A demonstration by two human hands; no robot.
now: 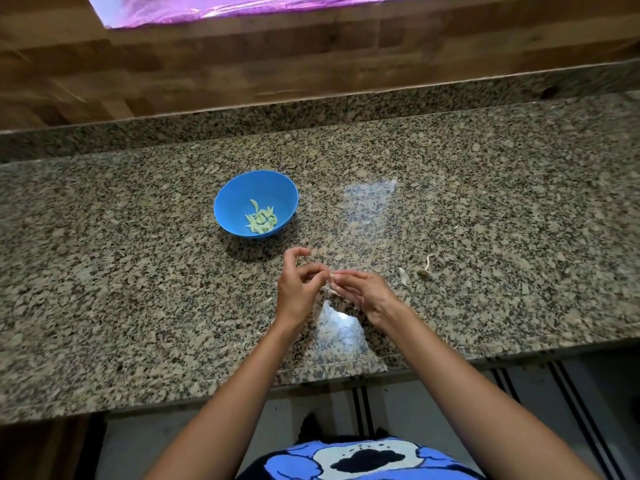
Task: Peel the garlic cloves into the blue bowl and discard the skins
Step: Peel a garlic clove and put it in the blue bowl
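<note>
A blue bowl [239,199] sits on the granite counter [138,271] and holds several pale peeled garlic cloves [261,220]. Just in front of it, my left hand [298,289] and my right hand [363,292] meet fingertip to fingertip above the counter. Between them they pinch a small pale garlic clove [330,277] with loose skin. Most of the clove is hidden by my fingers. Scraps of garlic skin [403,275] and a dry garlic stem [426,266] lie on the counter to the right of my right hand.
A wood-panelled wall [311,57] rises behind the counter's low granite upstand. The counter's front edge [311,379] runs just below my forearms, with cabinet fronts beneath. A purple shiny surface [242,8] shows at the top.
</note>
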